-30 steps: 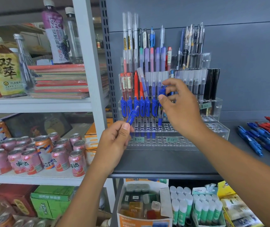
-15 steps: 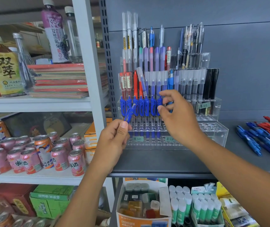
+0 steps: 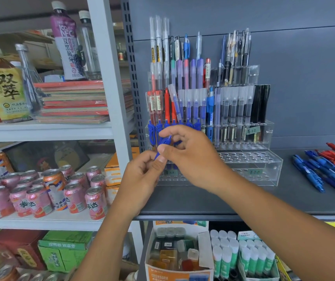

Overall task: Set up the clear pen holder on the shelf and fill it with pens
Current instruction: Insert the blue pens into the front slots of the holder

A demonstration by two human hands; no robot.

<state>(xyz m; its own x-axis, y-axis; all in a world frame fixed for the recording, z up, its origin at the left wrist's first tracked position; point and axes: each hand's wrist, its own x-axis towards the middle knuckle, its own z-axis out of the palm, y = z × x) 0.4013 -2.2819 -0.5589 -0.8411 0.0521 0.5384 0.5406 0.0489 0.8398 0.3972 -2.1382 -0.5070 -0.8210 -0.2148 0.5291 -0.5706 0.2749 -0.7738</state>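
On the dark shelf, the clear pen holder is standing partly filled. Just in front of it, the left hand and right hand are both pinching one blue pen: probably light, stiff and slick, best gripped along its barrel.

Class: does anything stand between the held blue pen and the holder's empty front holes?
Nothing visible does. Left hand and right hand pinch the blue plastic pen before the clear acrylic holder, whose front holes lie open.
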